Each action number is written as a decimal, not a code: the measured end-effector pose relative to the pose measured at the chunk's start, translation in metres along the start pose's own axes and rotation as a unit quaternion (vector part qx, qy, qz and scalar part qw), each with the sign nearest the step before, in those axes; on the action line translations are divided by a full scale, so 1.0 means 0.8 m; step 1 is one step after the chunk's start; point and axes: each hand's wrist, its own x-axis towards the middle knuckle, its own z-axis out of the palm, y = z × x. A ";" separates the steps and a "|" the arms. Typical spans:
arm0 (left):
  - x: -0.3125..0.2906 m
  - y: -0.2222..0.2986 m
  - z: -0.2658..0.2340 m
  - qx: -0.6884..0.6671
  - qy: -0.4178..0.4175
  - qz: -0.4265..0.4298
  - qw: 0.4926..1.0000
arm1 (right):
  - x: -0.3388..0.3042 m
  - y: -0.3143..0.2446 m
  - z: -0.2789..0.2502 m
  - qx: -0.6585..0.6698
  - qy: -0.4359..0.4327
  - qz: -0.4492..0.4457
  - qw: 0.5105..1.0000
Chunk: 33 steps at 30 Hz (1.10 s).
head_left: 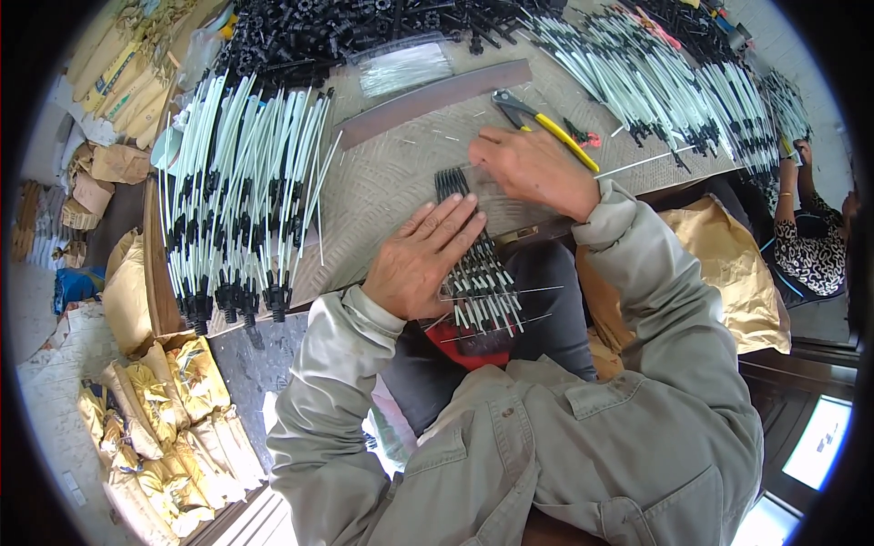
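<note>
My left hand [421, 247] lies flat, fingers stretched out, on a row of thin black-and-white rods [482, 278] set side by side. The row hangs over the table's front edge above my lap, with thin wires crossing its lower end. Just right of the row's black upper ends is my right hand [537, 168], its fingers curled in a pinch. Whatever lies between those fingertips is hidden or too small to name. Beyond the right hand rest pliers [566, 138] with yellow handles, their jaws pointing to the far left.
A big stack of white-and-black rods [246, 191] stands at the table's left, another pile [637, 73] at the far right. Black fittings [319, 36] heap at the back, behind a bag of white strips [405, 71] and a brown bar [437, 100]. A co-worker's arm [788, 191] shows at right.
</note>
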 end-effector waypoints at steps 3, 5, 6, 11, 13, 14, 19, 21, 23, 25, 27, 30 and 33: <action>0.000 0.002 -0.002 -0.005 0.011 -0.002 1.000 | 0.004 0.002 0.003 0.000 -0.006 -0.011 1.000; 0.000 0.002 -0.003 0.008 0.000 -0.003 1.000 | 0.007 0.001 0.007 0.004 0.013 -0.023 1.000; 0.001 0.002 -0.003 0.005 0.005 0.000 1.000 | 0.009 0.002 0.010 0.009 0.031 -0.035 0.999; -0.001 0.002 -0.002 -0.014 0.017 -0.001 1.000 | 0.011 0.003 0.014 0.033 0.021 -0.041 0.998; -0.001 0.004 -0.004 0.002 0.001 -0.005 1.000 | 0.013 0.003 0.015 0.030 0.013 -0.041 0.999; -0.001 0.004 -0.004 0.002 0.001 -0.005 1.000 | 0.014 0.005 0.017 0.037 0.020 -0.049 0.998; -0.002 0.000 0.000 -0.007 0.007 -0.003 1.000 | 0.018 -0.004 0.024 0.085 0.070 -0.074 0.991; -0.003 0.000 0.001 -0.002 0.006 0.000 1.000 | 0.011 0.002 0.017 0.072 0.067 -0.060 0.993; -0.002 0.004 0.000 0.003 0.006 0.006 1.000 | 0.002 0.016 0.008 0.009 0.048 -0.059 0.997; -0.001 0.009 -0.004 0.030 -0.008 0.001 1.000 | 0.000 0.017 0.005 -0.056 0.030 -0.055 0.996; -0.001 0.010 0.000 0.030 0.001 0.002 1.000 | 0.011 0.006 0.010 -0.075 0.028 -0.135 0.988; 0.002 0.010 0.009 0.020 0.023 0.013 0.999 | 0.016 0.001 0.017 -0.050 0.031 -0.135 0.989; -0.001 0.010 0.014 0.021 0.041 0.016 0.999 | -0.004 -0.007 -0.013 0.088 0.118 -0.088 0.985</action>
